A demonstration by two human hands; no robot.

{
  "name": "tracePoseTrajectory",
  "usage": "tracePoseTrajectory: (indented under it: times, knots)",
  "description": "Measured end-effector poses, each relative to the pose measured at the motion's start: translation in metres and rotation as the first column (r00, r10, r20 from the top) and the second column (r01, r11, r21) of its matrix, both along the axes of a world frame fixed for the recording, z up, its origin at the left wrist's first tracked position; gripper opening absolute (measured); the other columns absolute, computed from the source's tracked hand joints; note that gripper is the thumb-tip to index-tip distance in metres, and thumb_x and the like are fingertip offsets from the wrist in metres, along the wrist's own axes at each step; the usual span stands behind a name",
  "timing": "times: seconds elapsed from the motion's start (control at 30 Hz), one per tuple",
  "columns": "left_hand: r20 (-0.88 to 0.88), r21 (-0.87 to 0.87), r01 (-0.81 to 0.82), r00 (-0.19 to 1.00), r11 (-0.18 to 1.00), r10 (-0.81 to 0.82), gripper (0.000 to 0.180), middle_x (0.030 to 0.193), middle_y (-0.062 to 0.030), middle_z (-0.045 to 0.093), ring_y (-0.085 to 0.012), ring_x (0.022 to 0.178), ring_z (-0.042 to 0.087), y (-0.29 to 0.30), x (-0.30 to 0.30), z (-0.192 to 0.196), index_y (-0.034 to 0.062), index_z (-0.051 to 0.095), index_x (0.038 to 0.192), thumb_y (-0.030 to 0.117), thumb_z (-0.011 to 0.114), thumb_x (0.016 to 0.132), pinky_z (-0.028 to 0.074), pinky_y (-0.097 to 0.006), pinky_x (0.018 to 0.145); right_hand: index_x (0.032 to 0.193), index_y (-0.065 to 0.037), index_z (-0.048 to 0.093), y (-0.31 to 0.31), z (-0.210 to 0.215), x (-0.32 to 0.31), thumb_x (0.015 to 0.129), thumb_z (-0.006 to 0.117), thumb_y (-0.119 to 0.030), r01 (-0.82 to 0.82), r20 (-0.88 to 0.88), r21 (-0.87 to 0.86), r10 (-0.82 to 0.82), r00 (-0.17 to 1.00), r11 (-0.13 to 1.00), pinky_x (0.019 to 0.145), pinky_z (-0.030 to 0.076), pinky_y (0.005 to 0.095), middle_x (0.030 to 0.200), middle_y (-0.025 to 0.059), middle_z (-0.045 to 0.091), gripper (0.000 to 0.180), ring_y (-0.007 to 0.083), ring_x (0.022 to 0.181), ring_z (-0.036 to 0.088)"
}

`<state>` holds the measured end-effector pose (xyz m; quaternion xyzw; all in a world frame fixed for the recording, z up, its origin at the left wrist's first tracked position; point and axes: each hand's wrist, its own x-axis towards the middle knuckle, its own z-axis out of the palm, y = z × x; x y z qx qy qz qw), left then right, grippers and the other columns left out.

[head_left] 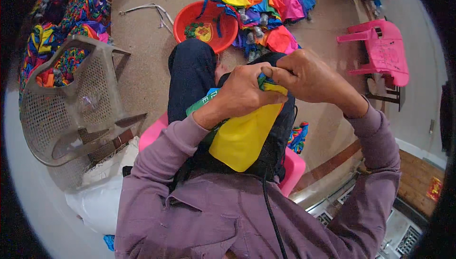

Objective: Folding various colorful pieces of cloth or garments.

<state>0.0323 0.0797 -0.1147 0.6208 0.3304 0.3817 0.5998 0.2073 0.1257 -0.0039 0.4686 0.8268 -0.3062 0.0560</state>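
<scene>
Over my lap, both hands meet at the gathered end of a multicoloured cloth (244, 140). Its broad yellow panel hangs down toward my waist, and a green and blue part with white lettering shows beside my left wrist. My left hand (244, 90) is closed around the bunched green, blue and yellow end. Against the same end, my right hand (304, 76) is closed with thumb and fingers pinched together. Whatever lies inside the fingers is hidden. Past my knees, a red basin (183, 16) has small green pieces at its bottom.
Beyond the basin lies a heap of rainbow cloths (266, 9) with clear plastic parts. A beige plastic chair (52, 111) stands left, before more piled colourful cloth (85, 9). A pink plastic stool (380, 50) is at right. White sacking (97, 199) lies lower left.
</scene>
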Motion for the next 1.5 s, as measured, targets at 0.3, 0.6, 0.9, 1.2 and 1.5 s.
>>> tracePoseTrajectory:
  times: [0.3, 0.6, 0.9, 1.2, 1.5]
  knots:
    - [0.046, -0.043, -0.009, 0.999, 0.999, 0.011, 0.044, 0.087, -0.0135, 0.07, -0.0209, 0.081, 0.068, 0.002, -0.002, -0.002, 0.0014, 0.067, 0.097, 0.032, 0.089, 0.076, 0.052, -0.038, 0.075, 0.088, 0.002, 0.06, 0.011, 0.005, 0.023, 0.102, 0.063, -0.036, -0.021, -0.2, -0.14, -0.007, 0.98, 0.99, 0.054, 0.039, 0.0393, 0.064, 0.0147, 0.042, 0.041, 0.019, 0.058, 0.043]
    - [0.053, -0.022, 0.035, 0.998, 0.999, -0.033, 0.043, 0.084, -0.0079, 0.067, -0.0157, 0.077, 0.061, 0.004, -0.006, 0.0, 0.002, 0.065, 0.097, 0.031, 0.089, 0.077, 0.05, -0.035, 0.073, 0.104, -0.001, 0.058, 0.002, 0.01, 0.02, 0.088, 0.076, -0.014, -0.28, -0.221, 0.202, 0.322, 0.921, 0.939, 0.063, 0.045, 0.045, 0.077, 0.0159, 0.057, 0.028, 0.0352, 0.07, 0.061]
    - [0.141, -0.063, 0.142, 0.981, 0.988, -0.132, 0.044, 0.087, -0.0068, 0.068, -0.0135, 0.084, 0.06, 0.005, -0.01, 0.0, 0.001, 0.066, 0.101, 0.03, 0.09, 0.077, 0.049, -0.033, 0.077, 0.101, 0.0, 0.059, 0.007, 0.011, 0.018, 0.087, 0.075, -0.012, -0.349, -0.216, 0.082, 0.359, 0.908, 0.933, 0.067, 0.046, 0.049, 0.085, 0.0192, 0.06, 0.025, 0.0447, 0.078, 0.061]
    - [0.086, -0.011, 0.11, 0.99, 0.994, -0.109, 0.049, 0.092, -0.0108, 0.071, -0.0167, 0.087, 0.064, 0.005, -0.007, 0.001, 0.0001, 0.066, 0.104, 0.032, 0.09, 0.076, 0.051, -0.036, 0.081, 0.09, 0.0, 0.058, 0.003, -0.005, 0.019, 0.092, 0.071, -0.015, -0.273, -0.263, 0.082, 0.285, 0.922, 0.959, 0.06, 0.042, 0.0465, 0.074, 0.0198, 0.054, 0.02, 0.0426, 0.068, 0.056]
    - [0.029, -0.02, 0.082, 0.996, 0.996, -0.082, 0.043, 0.09, -0.0133, 0.07, -0.0227, 0.084, 0.066, 0.0, -0.002, -0.001, 0.0023, 0.066, 0.101, 0.029, 0.089, 0.076, 0.051, -0.037, 0.08, 0.076, 0.0, 0.058, -0.008, 0.001, 0.008, 0.096, 0.07, -0.024, -0.103, -0.182, 0.037, 0.108, 0.977, 0.994, 0.051, 0.037, 0.0437, 0.06, 0.02, 0.045, 0.033, 0.0358, 0.051, 0.044]
